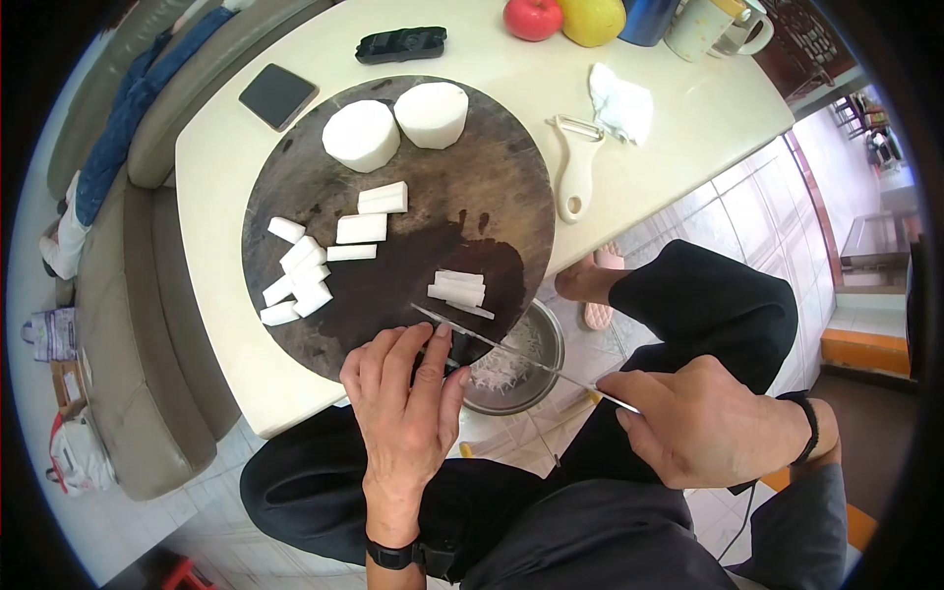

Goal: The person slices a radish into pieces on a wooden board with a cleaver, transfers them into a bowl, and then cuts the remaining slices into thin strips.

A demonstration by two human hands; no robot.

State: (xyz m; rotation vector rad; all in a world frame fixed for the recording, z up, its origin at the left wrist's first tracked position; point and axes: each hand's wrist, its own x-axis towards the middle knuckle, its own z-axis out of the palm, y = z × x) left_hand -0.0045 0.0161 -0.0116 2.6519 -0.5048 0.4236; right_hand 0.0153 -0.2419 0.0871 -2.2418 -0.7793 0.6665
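My right hand (703, 423) is closed around a kitchen knife (531, 359), its thin blade seen nearly edge-on across the near right edge of the round wooden cutting board (442, 187). My left hand (408, 393) rests at the board's near edge, fingers bent and pressed down beside the blade tip; whatever lies under them is hidden. Just beyond the blade lie thin sticks of white radish (457, 287). Thicker radish blocks (362, 228) and a cluster of chunks (303, 265) sit farther left. Two large radish rounds (362, 136) stand at the back of the board.
Below the board's edge, a metal bowl (561, 356) contains white shreds. On the table (211, 285) are a white peeler (578, 172), crumpled tissue (621, 103), phone (278, 96), black case (401, 44), red apple (532, 18), yellow fruit (593, 20) and mugs. A person lies on the sofa (147, 324).
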